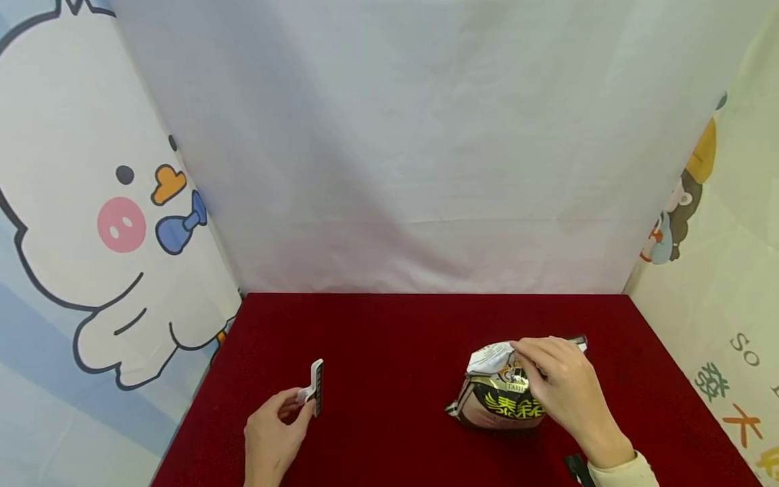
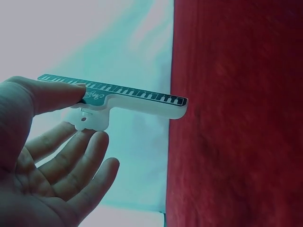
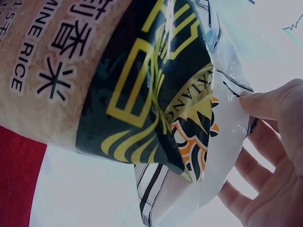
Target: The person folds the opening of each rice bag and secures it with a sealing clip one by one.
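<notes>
On the left, my left hand (image 1: pixel 274 429) pinches a white clip (image 2: pixel 142 106) between thumb and fingers. A black strip with a piano-key pattern runs along one side of the clip; its long arm points away from the hand, raised over the table. To the right sits a plastic bag of rice (image 1: pixel 500 409), its lower part see-through and its upper part black and gold with yellow characters. My right hand (image 1: pixel 566 382) pinches the bag's pale, folded top edge between thumb and fingers. In the right wrist view, the thumb (image 3: pixel 265 101) presses on this white upper flap.
Both hands work over a dark red table (image 1: pixel 377 385). A white cloth (image 1: pixel 426 149) hangs behind it, with cartoon-printed panels (image 1: pixel 67 169) at the sides. A small black object (image 1: pixel 577 468) shows beside the right sleeve.
</notes>
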`<state>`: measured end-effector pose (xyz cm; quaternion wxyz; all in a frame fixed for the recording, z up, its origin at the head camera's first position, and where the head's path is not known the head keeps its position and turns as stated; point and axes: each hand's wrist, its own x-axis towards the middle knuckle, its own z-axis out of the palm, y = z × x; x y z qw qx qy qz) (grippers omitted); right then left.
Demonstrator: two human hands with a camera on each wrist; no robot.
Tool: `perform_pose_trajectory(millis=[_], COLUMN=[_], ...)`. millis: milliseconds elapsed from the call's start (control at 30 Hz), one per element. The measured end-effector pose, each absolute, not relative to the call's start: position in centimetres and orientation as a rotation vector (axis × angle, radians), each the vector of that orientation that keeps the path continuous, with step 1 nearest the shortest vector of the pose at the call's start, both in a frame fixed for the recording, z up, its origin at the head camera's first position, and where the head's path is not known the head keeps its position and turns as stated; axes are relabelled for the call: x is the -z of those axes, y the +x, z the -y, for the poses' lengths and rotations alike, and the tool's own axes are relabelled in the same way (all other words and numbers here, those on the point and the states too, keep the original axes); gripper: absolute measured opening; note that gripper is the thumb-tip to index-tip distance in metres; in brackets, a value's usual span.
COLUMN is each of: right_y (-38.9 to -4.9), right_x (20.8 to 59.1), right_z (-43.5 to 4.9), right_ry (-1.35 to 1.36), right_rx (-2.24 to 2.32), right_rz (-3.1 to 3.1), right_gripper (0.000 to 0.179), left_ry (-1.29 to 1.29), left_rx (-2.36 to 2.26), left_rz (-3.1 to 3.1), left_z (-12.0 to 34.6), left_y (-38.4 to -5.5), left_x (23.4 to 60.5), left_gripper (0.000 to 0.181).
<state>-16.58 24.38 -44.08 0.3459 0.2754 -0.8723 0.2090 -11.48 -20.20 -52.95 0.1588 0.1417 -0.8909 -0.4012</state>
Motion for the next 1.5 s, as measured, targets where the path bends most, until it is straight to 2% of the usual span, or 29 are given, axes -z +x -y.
perform_pose_trajectory(millis=[1233, 1500], right_y=[-16.5, -16.4], right_x=[44.1, 44.0], right_z=[-24.1, -24.2], right_ry=[0.71, 0.704], right_rx=[-0.553, -0.556], right_rz=[2.201, 2.269], right_gripper=[0.033, 0.028], left_ry=[0.29, 0.24], left_rx=[1.138, 1.156], left_rz=[2.405, 2.383], left_z=[18.9, 18.2], left_y=[-11.9, -11.8], left_x=[51.0, 50.6], left_gripper=[0.026, 0.025])
